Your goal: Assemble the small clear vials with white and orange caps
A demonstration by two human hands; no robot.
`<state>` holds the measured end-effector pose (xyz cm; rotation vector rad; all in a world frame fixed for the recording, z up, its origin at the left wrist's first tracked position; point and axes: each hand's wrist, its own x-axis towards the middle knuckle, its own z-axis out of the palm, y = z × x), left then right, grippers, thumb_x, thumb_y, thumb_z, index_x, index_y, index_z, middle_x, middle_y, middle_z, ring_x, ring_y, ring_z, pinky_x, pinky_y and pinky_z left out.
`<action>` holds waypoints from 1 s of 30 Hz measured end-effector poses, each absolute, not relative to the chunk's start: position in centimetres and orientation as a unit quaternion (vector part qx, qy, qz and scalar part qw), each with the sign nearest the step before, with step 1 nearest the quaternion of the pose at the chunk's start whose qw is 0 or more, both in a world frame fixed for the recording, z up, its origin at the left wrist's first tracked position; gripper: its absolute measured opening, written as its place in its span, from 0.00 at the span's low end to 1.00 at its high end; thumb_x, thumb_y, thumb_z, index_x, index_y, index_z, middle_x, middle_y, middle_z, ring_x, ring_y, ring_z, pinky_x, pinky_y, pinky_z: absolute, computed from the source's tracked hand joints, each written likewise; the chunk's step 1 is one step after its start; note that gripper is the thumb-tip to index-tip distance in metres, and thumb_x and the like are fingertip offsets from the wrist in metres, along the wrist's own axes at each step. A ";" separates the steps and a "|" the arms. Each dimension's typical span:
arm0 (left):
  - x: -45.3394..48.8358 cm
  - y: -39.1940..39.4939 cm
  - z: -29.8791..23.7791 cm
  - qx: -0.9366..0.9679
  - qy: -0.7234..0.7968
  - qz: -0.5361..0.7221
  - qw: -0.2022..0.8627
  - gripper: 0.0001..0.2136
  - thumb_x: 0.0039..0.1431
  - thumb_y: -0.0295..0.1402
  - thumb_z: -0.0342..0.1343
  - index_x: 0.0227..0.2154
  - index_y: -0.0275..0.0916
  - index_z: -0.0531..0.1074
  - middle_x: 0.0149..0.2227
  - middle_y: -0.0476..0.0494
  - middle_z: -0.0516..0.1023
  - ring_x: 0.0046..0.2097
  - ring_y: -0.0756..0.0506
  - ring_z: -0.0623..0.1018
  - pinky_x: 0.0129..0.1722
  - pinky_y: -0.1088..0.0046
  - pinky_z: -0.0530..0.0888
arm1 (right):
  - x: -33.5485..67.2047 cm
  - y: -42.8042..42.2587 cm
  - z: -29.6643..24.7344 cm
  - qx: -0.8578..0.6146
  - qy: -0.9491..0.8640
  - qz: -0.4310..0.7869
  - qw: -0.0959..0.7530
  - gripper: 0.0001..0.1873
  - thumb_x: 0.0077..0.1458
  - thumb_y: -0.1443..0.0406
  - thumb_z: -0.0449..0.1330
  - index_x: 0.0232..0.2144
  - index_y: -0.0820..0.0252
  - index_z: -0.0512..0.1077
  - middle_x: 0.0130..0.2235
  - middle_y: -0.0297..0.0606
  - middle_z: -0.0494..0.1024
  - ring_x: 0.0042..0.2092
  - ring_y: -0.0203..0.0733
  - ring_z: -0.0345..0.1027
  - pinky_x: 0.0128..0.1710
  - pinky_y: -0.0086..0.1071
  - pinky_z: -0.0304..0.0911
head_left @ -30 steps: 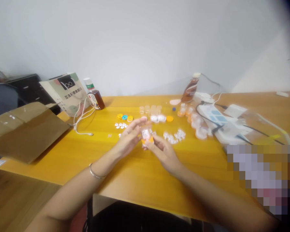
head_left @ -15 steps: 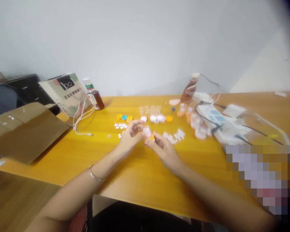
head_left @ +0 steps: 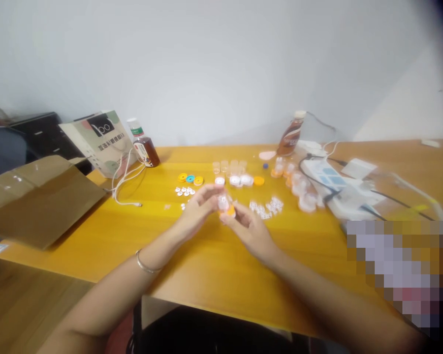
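Between my two hands, above the middle of the table, is a small clear plastic container point(head_left: 223, 200) with an orange cap point(head_left: 230, 211) at its lower end. My left hand point(head_left: 201, 206) is closed round the clear part, fingers curled over its top. My right hand point(head_left: 248, 223) pinches the orange-capped end between thumb and fingers. Just beyond sit white caps point(head_left: 239, 180), an orange cap point(head_left: 258, 181) and several clear cups point(head_left: 234, 167). Small white pieces point(head_left: 266, 208) lie to the right of my hands, and white discs point(head_left: 184, 191) to the left.
Orange and blue rings point(head_left: 190, 179) lie at back left, near a brown bottle point(head_left: 146, 151), a paper bag point(head_left: 103, 140) and a cardboard box point(head_left: 40, 201). To the right are capped clear containers point(head_left: 304, 194), another bottle point(head_left: 292, 133), and a white power strip point(head_left: 330, 177) with cables.
The left fingers have closed in further over the clear container. The right hand keeps its grip on the orange cap, and the things on the table stay put.
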<state>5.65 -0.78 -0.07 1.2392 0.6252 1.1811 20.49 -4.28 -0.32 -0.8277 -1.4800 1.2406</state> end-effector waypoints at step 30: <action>5.6 -1.3 -0.1 0.649 0.288 0.437 0.552 0.15 0.52 0.41 0.58 0.35 0.31 0.72 0.25 0.44 0.76 0.30 0.47 0.76 0.36 0.70 0.71 | 19.6 -4.4 -1.1 -0.221 -0.377 0.748 0.500 0.17 0.49 0.51 0.58 0.28 0.59 0.68 0.23 0.29 0.61 0.24 0.31 0.51 0.26 0.28 0.51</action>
